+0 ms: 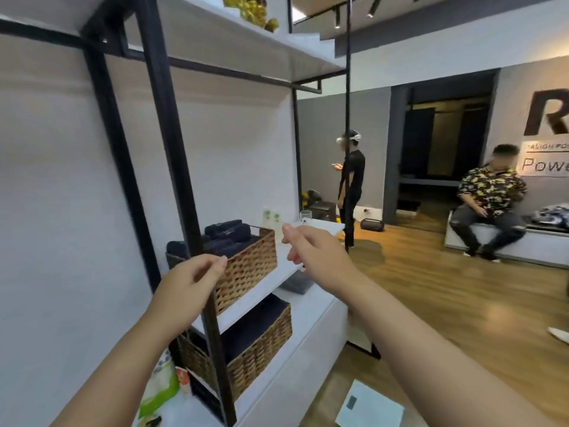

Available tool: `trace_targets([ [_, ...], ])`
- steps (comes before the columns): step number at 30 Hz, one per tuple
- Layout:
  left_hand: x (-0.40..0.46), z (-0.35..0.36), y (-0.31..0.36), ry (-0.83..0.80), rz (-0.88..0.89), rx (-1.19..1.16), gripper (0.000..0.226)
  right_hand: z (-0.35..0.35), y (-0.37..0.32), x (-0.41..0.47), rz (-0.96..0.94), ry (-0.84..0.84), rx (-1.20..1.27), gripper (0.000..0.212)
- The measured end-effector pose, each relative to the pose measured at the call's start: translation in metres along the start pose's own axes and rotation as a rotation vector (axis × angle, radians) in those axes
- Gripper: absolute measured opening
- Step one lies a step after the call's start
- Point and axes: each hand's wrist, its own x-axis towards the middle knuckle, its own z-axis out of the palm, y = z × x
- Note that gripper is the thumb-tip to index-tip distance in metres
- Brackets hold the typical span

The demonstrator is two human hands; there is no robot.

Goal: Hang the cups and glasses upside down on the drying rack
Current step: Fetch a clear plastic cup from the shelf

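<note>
A clear glass [305, 217] stands upright at the far end of the white shelf [278, 270], beyond a wicker basket. My right hand [314, 251] is stretched out over the shelf with fingers apart, holding nothing, a short way short of the glass. My left hand [192, 282] hovers in front of the black post [184, 192], fingers loosely curled, nothing in it. No drying rack is in view.
A wicker basket [249, 266] of dark towels sits on the shelf, another [255, 349] below it. A carton [272, 221] stands near the glass. Green packets [160, 386] lie at the bottom left. One person stands and another sits across the wooden floor [431, 303].
</note>
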Motion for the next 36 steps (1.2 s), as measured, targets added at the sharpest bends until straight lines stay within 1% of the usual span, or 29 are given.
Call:
trace_targets([
  [2, 0.01, 0.033, 0.013, -0.02, -0.012, -0.003, 0.02, -0.029, 0.023, 0.002, 0.014, 0.019, -0.009, 0.069],
  [3, 0.017, 0.047, 0.021, -0.031, -0.013, -0.012, 0.025, -0.042, 0.034, 0.005, 0.021, 0.027, -0.016, 0.073],
  [5, 0.037, 0.073, 0.036, -0.019, -0.011, -0.034, 0.045, -0.067, 0.054, 0.016, 0.034, 0.05, -0.026, 0.078],
  [6, 0.05, 0.085, 0.043, -0.004, -0.018, -0.05, 0.049, -0.077, 0.064, 0.023, 0.036, 0.058, -0.03, 0.075],
  [9, 0.088, 0.12, 0.057, -0.012, -0.018, -0.106, 0.041, -0.101, 0.096, 0.051, 0.036, 0.073, -0.023, 0.062],
  [12, 0.135, 0.16, 0.061, -0.028, -0.002, -0.099, 0.05, -0.117, 0.131, 0.086, 0.03, 0.104, -0.052, 0.059],
  [14, 0.175, 0.19, 0.054, -0.015, -0.007, -0.111, 0.049, -0.123, 0.16, 0.113, 0.039, 0.125, -0.064, 0.057],
  [17, 0.238, 0.239, 0.035, -0.002, 0.018, -0.122, 0.037, -0.126, 0.209, 0.155, 0.084, 0.11, -0.069, 0.052],
  [19, 0.285, 0.272, 0.021, -0.028, 0.039, -0.114, 0.033, -0.128, 0.24, 0.188, 0.118, 0.096, -0.097, 0.048],
  [24, 0.407, 0.344, -0.009, -0.037, 0.029, -0.113, 0.033, -0.138, 0.305, 0.275, 0.179, 0.095, -0.084, 0.048],
  [27, 0.474, 0.387, -0.03, -0.031, 0.023, -0.054, 0.036, -0.146, 0.339, 0.324, 0.185, 0.088, -0.069, 0.047],
  [30, 0.534, 0.431, -0.061, -0.01, -0.022, 0.027, 0.048, -0.157, 0.375, 0.378, 0.182, 0.071, -0.062, 0.048],
  [36, 0.6, 0.505, -0.127, -0.006, -0.149, 0.124, 0.092, -0.172, 0.461, 0.484, 0.163, 0.022, -0.046, 0.044],
])
